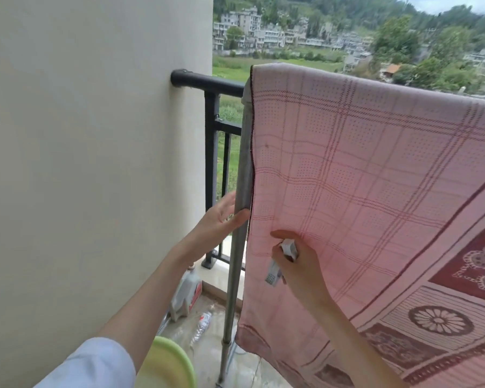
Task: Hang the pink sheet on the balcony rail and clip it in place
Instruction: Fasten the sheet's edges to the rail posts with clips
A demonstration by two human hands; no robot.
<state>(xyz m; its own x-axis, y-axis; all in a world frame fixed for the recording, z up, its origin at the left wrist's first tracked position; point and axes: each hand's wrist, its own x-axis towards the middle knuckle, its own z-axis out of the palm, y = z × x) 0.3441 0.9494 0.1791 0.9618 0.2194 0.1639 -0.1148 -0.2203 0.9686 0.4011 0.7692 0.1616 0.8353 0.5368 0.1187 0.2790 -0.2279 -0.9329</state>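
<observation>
A: Is the pink sheet [361, 177] up yet?

B: Yes. It hangs over the top of the balcony rail [207, 83] and falls down on this side. Its left edge runs down right next to a grey pole [242, 175].

A: So what step is this?

B: I think it is the clipping step. The sheet is hung, but I see no clip on it yet.

A: Where is the clip?

B: The right hand [297, 264] has its fingers curled around a white clip [282, 260]. That hand is in front of the sheet, near the left edge and low down.

A: And the other hand?

B: The left hand [221, 219] is open with flat fingers. It touches the grey pole, just beside the sheet's left edge.

A: What comes next?

B: I guess the clip must go up to the top left corner of the sheet, where it folds over the rail. The hand must squeeze the clip open and bite it over both the cloth and the rail.

A: What else is there?

B: A white jug [186, 292] and a plastic bottle [202, 326] sit on the balcony floor by the wall [81, 135]
</observation>
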